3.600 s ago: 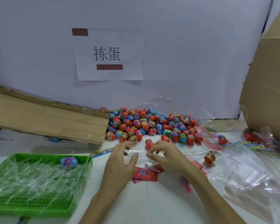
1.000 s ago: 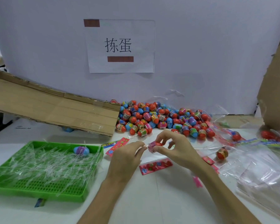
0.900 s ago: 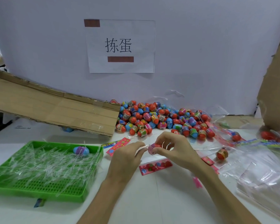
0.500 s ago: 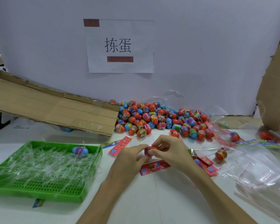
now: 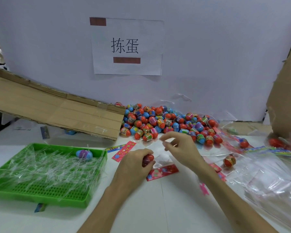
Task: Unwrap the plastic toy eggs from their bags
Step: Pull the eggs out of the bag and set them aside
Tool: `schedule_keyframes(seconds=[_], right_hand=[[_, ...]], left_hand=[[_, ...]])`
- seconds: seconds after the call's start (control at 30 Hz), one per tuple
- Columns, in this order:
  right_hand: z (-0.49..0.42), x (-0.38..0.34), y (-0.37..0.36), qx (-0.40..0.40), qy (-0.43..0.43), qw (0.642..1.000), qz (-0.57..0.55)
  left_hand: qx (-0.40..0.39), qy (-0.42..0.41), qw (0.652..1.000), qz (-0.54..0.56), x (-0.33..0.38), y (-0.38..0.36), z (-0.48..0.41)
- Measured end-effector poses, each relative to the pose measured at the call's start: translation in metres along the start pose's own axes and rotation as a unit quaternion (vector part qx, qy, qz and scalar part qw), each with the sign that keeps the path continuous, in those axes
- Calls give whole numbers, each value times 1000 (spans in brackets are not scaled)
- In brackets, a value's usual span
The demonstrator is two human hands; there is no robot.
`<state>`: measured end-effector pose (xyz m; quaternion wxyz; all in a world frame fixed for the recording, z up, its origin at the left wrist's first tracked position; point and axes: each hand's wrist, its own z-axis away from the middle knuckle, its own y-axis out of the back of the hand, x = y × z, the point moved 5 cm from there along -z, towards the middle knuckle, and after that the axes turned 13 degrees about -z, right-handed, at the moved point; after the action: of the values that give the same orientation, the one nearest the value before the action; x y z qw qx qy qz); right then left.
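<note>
Left hand [image 5: 133, 165] grips a red egg [image 5: 148, 159]; right hand [image 5: 181, 150] pinches the clear bag [image 5: 160, 156] just beside it. Green tray [image 5: 40, 198] holds clear plastic shreds [image 5: 49, 169] plus one blue egg [image 5: 84, 154] near its far rim.

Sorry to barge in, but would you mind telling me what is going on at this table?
A person is unwrapping toy eggs. The left hand grips a red egg, and the right hand pinches the clear bag beside it. A pile of eggs lies behind them. The green tray on the left holds plastic shreds and one blue egg; empty bags lie on the right.
</note>
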<state>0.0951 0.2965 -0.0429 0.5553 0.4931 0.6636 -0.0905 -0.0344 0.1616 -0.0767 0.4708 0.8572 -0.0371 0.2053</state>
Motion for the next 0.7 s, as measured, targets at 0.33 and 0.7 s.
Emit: schedule_keyframes(seconds=[0.33, 0.7], right_hand=[[-84, 20, -45, -49, -77, 989, 120], [-53, 13, -9, 40, -60, 997, -7]], left_hand=[[14, 20, 1000, -12, -1, 5, 2], [-3, 54, 999, 2, -9, 2, 1]])
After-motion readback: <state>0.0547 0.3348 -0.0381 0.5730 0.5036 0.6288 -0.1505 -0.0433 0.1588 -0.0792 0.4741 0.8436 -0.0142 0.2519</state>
